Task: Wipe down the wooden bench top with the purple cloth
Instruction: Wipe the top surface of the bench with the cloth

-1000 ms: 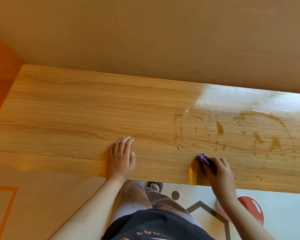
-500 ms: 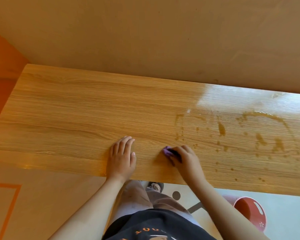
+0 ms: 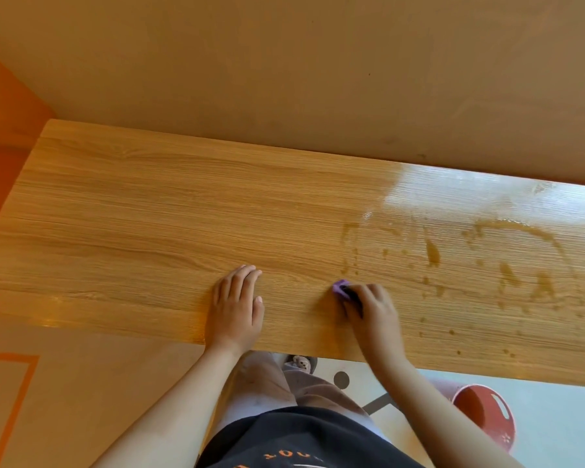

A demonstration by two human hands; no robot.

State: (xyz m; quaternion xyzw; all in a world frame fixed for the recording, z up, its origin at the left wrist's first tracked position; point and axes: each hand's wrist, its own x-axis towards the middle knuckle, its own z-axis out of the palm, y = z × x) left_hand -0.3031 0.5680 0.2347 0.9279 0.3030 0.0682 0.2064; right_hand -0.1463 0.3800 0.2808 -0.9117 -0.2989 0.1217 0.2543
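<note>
The wooden bench top (image 3: 149,231) runs across the view, its far edge against a tan wall. Its right part is wet, with brown streaks and drops (image 3: 433,255) under a bright glare. My right hand (image 3: 372,309) grips a small bunched purple cloth (image 3: 340,286) and presses it on the wood near the front edge, just left of the wet marks. Most of the cloth is hidden under my fingers. My left hand (image 3: 235,305) rests flat on the bench, fingers together, a hand's width left of the cloth.
A red bucket (image 3: 483,413) stands on the floor below the bench's front edge at the right. My legs and a slipper (image 3: 299,363) show under the edge. An orange wall (image 3: 4,130) closes off the bench's left end.
My right hand slid the cloth left from the wet patch's edge toward my left hand, then shifted slightly back right. The left hand stayed put. The wet marks look unchanged.
</note>
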